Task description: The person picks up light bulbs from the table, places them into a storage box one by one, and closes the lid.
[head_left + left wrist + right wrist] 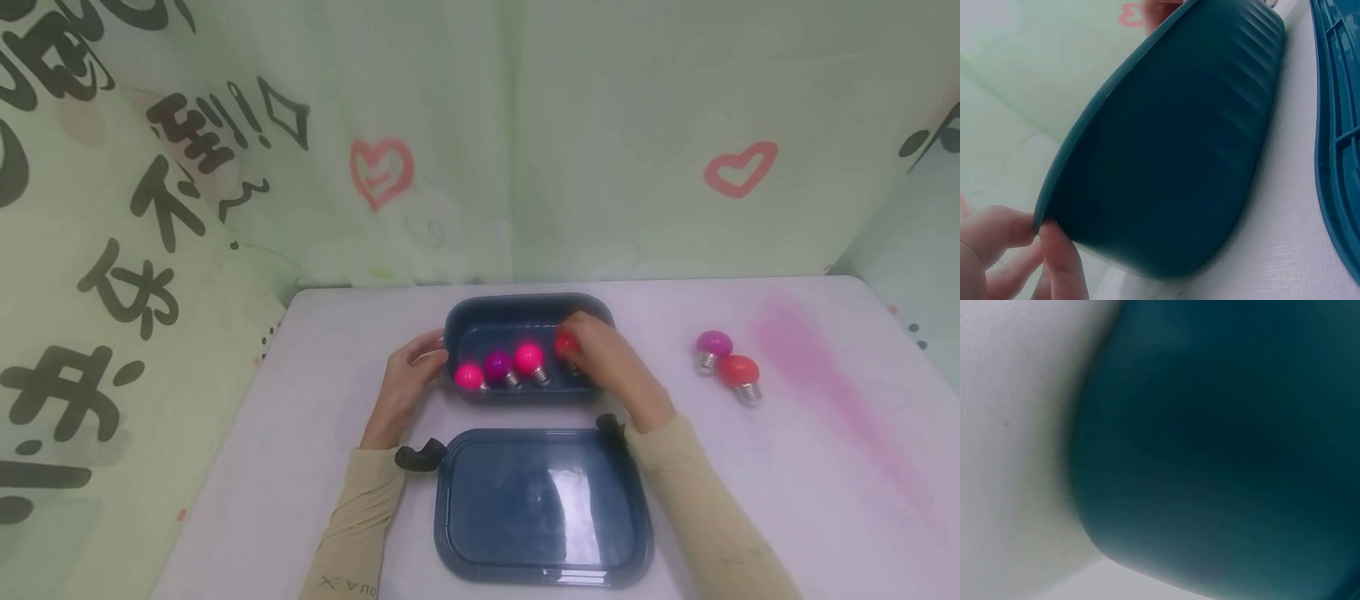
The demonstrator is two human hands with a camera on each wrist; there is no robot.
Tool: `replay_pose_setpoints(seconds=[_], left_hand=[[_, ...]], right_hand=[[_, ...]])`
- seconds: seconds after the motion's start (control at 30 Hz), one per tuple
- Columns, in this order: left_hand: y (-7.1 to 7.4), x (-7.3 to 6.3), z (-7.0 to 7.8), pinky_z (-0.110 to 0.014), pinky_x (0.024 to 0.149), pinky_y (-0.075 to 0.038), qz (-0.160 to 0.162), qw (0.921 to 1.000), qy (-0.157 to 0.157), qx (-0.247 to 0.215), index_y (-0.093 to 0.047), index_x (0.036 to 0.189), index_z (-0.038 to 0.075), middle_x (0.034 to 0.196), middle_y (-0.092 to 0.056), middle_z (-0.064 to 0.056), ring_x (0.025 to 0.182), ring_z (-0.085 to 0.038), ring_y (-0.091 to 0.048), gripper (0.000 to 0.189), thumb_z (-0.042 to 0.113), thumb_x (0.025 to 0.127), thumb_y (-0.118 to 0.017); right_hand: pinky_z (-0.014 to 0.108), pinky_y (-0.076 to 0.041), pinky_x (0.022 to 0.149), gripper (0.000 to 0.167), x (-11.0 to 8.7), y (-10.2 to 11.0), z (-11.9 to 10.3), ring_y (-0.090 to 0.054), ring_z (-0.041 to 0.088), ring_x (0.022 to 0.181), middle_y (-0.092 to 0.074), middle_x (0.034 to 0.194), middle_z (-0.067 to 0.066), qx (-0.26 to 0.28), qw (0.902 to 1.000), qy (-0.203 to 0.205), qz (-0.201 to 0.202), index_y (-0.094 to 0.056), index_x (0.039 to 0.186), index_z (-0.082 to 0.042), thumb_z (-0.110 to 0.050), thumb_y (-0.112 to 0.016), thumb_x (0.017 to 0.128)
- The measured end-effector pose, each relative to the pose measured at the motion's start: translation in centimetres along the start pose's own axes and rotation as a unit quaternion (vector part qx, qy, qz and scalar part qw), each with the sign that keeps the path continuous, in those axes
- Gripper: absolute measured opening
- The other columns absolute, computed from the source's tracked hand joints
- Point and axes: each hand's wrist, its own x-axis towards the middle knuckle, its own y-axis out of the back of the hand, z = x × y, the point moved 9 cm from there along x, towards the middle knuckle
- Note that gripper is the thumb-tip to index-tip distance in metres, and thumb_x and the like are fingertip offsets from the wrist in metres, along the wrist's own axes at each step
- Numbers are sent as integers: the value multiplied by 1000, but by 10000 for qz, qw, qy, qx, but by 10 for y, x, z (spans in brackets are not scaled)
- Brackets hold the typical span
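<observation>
1. Head: near the far edge of the table (337, 367), my right hand (613, 362) pinches a red bulb (564, 342), partly hidden, inside the box (517, 313).
2. Left wrist: my left hand (1019, 265) pinches the box rim; lid (1341, 112) cut off.
3. Right wrist: blurred box, fingers unseen.

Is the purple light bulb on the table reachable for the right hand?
Probably yes: the purple light bulb lies uncovered beyond the container's wall, though the right hand grips a red light bulb.
</observation>
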Motion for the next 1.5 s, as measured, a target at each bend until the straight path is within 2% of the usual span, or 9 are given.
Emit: replay_pose_setpoints(seconds=[0.27,0.57,0.77,1.17,1.5], left_hand=[[0,-1,1,-31,93,-53,62,10000,29,24,-61,133,7,127,-62,-16,112,-20,-63,40,9,93,-64],[0,-2,1,-29,91,-53,48,10000,12,-35,-61,134,6,126,-62,-17,109,-20,-64,41,8,93,-64],[0,-4,2,-29,92,-53,-8,10000,5,-36,-60,134,7,128,-61,-16,109,-19,-64,42,10,93,-65],[0,-5,3,-24,91,-51,-71,10000,-36,0,-59,136,6,132,-59,-17,109,-17,-63,43,14,94,-66],[-1,-4,2,-26,90,-53,-12,10000,-55,21,-59,135,6,128,-61,-18,110,-18,-64,42,9,94,-64]], right_hand=[[48,-53,89,22,-3,6,4,-61,32,97,-66,99,17,-105,9999,-98,8,-70,104,4,-2,-76,83],[51,-49,96,32,-15,26,10,-59,38,106,-64,108,23,-96,9992,-64,392,-66,112,8,-1,-75,83],[51,-50,94,35,-22,38,15,-59,38,104,-63,107,22,-163,9984,-140,518,-64,115,7,-2,-76,83],[56,-50,95,43,-46,56,34,-56,40,114,-60,118,22,-241,9962,-666,510,-61,122,4,-4,-78,83],[58,-47,94,34,-69,73,45,-56,43,105,-61,108,26,-407,9934,-212,1056,-65,111,8,3,-77,79]])
